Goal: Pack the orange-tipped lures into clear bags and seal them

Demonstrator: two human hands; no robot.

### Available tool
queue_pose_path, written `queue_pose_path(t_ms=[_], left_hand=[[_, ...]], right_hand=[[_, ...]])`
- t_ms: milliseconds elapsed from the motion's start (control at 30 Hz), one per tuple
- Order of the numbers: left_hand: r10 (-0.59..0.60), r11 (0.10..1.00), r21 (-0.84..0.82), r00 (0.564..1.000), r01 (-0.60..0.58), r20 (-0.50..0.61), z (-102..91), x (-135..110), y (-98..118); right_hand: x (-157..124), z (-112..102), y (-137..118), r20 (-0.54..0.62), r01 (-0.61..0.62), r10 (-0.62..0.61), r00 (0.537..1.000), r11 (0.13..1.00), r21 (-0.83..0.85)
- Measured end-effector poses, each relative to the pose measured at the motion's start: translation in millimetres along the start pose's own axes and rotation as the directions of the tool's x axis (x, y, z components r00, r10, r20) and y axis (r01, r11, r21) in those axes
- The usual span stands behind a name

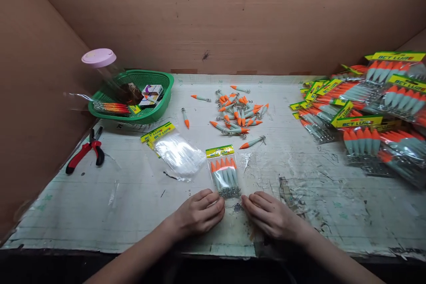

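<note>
A clear bag of squid lures [224, 173] with orange tips, pale bodies and wire hooks lies flat in front of me, its yellow-green header pointing away. At its lower left corner, my left hand [202, 211] is closed with fingers pinched together. My right hand [266, 214] is likewise closed, its fingertips at the lower right corner. The bag's bottom edge is partly hidden by the fingers. Left of it lie flat, unfilled header bags [178, 151]. Beyond is a loose pile of squid lures [238, 113], with several single ones around it, including a lure [252, 143] near the bag.
Filled lure bags [361, 140] are heaped at the right. A green basket [168, 91] at the back left holds a pink-lidded jar [99, 57], a small box and packaged lures. Red-handled pliers [85, 151] lie at the left. Cardboard walls [213, 22] enclose the worn table.
</note>
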State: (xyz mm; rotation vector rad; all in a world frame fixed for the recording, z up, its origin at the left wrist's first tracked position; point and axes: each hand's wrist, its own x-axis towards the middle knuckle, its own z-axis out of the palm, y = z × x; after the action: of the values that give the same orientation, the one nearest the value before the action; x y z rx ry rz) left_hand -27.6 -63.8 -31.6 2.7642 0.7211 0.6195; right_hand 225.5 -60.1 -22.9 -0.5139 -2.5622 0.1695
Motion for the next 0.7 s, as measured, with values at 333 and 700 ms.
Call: queue_pose_path(t_ms=[333, 700], left_hand=[[-0.497, 0.84, -0.391, 0.823, 0.376, -0.275, 22.5, -20, 50], [-0.858, 0.509, -0.375, 0.49, 0.775, -0.153, 26.0, 6, 59]], right_hand=[[-16, 20, -46, -0.076, -0.527, 0.6, 0.796, 0.75, 0.4], [11, 45, -66, -0.158, -0.848, 0.91, 0.382, 0.414, 0.331]])
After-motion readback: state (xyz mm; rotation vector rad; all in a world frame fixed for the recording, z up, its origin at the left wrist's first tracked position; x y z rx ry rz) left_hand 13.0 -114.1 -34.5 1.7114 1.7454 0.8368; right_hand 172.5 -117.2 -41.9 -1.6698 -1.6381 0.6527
